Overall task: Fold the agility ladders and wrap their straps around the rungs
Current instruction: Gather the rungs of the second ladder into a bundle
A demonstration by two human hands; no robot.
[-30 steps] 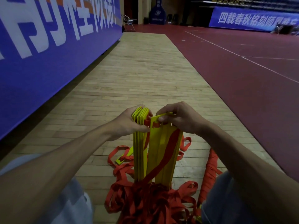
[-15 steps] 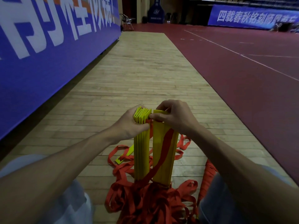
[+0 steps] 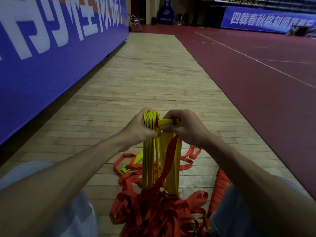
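floor: pale wood strip up the middle, dark red court on the right
wall: blue banner, upper left
left hand: grips upright yellow rungs, lower centre
right hand: pinches one rung
straps: red heap, bottom centre

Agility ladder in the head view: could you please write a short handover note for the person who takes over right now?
Left hand grips the top of the upright stack of yellow rungs.
Right hand grips a second group of rungs close beside it.
Red straps lie loose in a heap on the wooden floor; a single rung lies flat there.
Done: most rungs gathered upright.
Left: join both groups, add the flat rung, wrap the straps around.
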